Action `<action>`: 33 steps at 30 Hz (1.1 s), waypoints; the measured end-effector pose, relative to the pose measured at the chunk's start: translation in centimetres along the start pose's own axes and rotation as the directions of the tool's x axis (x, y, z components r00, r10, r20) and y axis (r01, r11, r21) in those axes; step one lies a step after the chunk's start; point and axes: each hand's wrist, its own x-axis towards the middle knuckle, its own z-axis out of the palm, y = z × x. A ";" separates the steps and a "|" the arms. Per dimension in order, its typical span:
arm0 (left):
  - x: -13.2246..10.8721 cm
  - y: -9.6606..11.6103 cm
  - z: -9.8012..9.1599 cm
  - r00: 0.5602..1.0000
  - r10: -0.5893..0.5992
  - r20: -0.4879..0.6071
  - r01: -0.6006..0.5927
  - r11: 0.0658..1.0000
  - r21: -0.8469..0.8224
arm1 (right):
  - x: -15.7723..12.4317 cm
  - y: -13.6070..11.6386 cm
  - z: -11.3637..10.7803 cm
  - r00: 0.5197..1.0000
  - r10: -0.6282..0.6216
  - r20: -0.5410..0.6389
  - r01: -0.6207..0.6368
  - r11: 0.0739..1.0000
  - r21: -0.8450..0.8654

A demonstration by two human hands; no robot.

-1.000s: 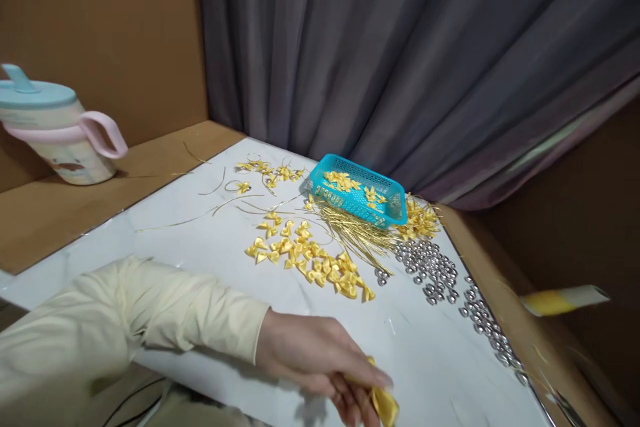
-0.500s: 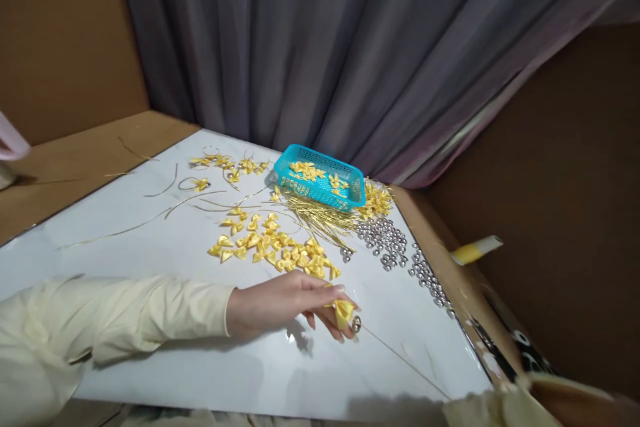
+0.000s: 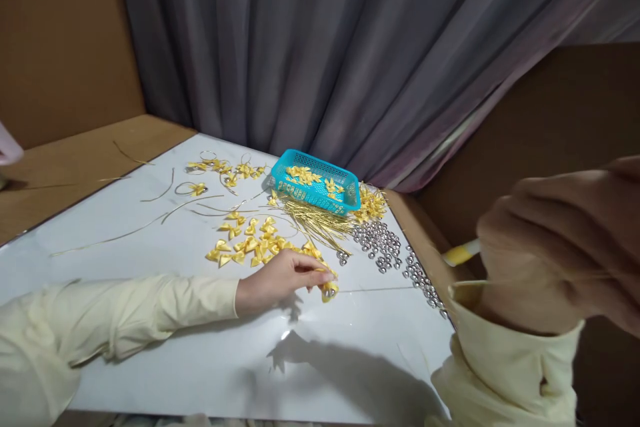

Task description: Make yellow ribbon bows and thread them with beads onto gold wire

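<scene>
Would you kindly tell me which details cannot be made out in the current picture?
In the head view:
Right hand: blurred, and cut off by the right edge; its grip is unclear.
Yellow bow: partly covered by the fingers of the left hand.
Yellow-and-white object: one end hidden behind the right hand.
Pink object: cut off by the left edge.
Silver beads: too small and crowded to count.
</scene>
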 end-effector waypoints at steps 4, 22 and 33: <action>0.1 0.2 0.1 0.999 -0.042 0.026 0.045 0.994 -0.102 | -1.1 0.4 1.5 0.588 -0.268 0.763 0.193 0.963 0.190; 0.0 0.1 0.2 0.998 -0.064 0.011 0.064 0.997 -0.036 | -1.1 -0.6 5.6 0.412 -0.011 0.911 0.093 0.995 -0.030; -0.1 -1.9 0.8 0.988 -0.112 0.110 0.131 0.976 -0.175 | 0.4 0.6 2.7 0.611 -0.001 0.792 0.259 0.945 -0.198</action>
